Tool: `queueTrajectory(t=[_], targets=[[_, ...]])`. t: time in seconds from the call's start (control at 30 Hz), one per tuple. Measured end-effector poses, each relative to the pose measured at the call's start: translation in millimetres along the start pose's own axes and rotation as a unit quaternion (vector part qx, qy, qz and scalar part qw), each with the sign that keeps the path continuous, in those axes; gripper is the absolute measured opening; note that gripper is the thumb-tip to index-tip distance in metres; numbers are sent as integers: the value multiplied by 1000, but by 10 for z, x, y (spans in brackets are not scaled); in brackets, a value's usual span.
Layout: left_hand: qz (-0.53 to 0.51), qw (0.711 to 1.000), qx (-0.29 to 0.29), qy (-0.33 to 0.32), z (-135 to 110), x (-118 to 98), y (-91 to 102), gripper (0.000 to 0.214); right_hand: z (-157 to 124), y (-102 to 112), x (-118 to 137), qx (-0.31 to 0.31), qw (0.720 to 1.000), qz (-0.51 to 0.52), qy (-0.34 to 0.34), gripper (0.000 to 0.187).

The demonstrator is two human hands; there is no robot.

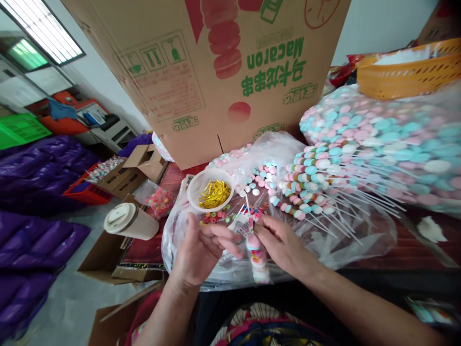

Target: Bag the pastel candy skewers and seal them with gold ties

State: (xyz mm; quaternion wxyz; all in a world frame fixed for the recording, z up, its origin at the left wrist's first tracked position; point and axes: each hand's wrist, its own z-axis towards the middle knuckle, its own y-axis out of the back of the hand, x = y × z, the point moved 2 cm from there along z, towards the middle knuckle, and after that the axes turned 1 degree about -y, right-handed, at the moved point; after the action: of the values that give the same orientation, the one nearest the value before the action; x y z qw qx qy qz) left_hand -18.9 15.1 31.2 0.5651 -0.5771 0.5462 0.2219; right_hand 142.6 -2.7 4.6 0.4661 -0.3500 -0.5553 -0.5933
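My right hand [279, 240] pinches a candy skewer [257, 259] at the neck of its clear printed wrapper. The skewer's pink and white sweets hang toward me, and its white stick points away past my fingers. Beside it my left hand [207, 245] is open, thumb raised and fingers stretched toward the wrapper's neck. Whether those fingertips touch the wrapper I cannot tell. Just beyond my left hand stands a white bowl [190, 196] of gold twist ties [215, 193]. Small ring candies [215, 217] and a printed wrapper [239, 218] lie between bowl and hands.
Several unwrapped candy skewers [313, 178] lie to the right, before a large bag of pastel sweets [382, 129] under an orange basket [406, 72]. A tall cardboard box [216, 96] blocks the back. At left are a lidded cup [135, 222] and purple bags [36, 250].
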Motion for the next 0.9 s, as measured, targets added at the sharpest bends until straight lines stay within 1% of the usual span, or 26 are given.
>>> queueTrajectory(t=[0.03, 0.07, 0.13, 0.2, 0.27, 0.33, 0.37, 0.4, 0.43, 0.47, 0.5, 0.53, 0.6, 0.63, 0.67, 0.7, 0.73, 0.8, 0.87, 0.9], targets=[[51, 998, -4, 21, 8, 49, 20, 69, 11, 8, -18, -12, 1000, 8, -4, 29], [98, 994, -11, 38, 17, 106, 36, 66, 11, 7, -24, -27, 999, 2, 16, 28], [165, 985, -16, 44, 33, 214, 45, 57, -23, -24, -18, -60, 993, -39, 89, 25], [178, 983, 3, 45, 34, 293, 17, 52, -79, -67, -10, -87, 980, -87, 156, 21], [127, 988, 20, 85, 16, 350, -30, 52, -128, -91, 2, -112, 962, -135, 209, 21], [22, 988, 13, 150, -8, 397, -93, 52, -167, -106, 23, -123, 935, -200, 265, 24], [-33, 983, -4, 178, -13, 420, -128, 49, -183, -116, 33, -125, 918, -242, 287, 25], [-83, 977, -28, 193, -7, 441, -164, 41, -196, -131, 37, -125, 901, -286, 300, 26], [-122, 972, -57, 192, 11, 460, -199, 31, -204, -148, 33, -126, 888, -326, 299, 27], [-147, 969, -88, 179, 41, 473, -232, 23, -208, -165, 21, -127, 883, -353, 283, 26], [-159, 968, -117, 154, 81, 479, -260, 19, -206, -180, 0, -123, 890, -361, 251, 24], [-163, 969, -143, 121, 128, 474, -282, 18, -198, -191, -31, -109, 910, -344, 205, 22], [-161, 968, -181, 61, 219, 430, -309, 19, -180, -193, -105, -47, 963, -245, 101, 21], [-159, 967, -193, 43, 255, 395, -315, 19, -174, -181, -135, -4, 982, -181, 62, 23], [-155, 967, -199, 29, 281, 355, -320, 20, -172, -151, -153, 30, 991, -122, 37, 26], [-147, 969, -200, 15, 300, 316, -325, 21, -172, -97, -160, 42, 996, -71, 24, 30], [-130, 973, -190, 2, 315, 283, -337, 23, -173, -22, -162, 32, 999, -28, 14, 31], [-69, 985, -156, -21, 339, 280, -387, 29, -179, 145, -176, -16, 997, 71, -20, 25], [21, 994, -104, 11, 354, 415, -478, 30, -187, 266, -218, -49, 976, 202, -65, 13], [77, 993, -85, 16, 350, 517, -530, 37, -191, 296, -247, -55, 960, 260, -84, 10]])
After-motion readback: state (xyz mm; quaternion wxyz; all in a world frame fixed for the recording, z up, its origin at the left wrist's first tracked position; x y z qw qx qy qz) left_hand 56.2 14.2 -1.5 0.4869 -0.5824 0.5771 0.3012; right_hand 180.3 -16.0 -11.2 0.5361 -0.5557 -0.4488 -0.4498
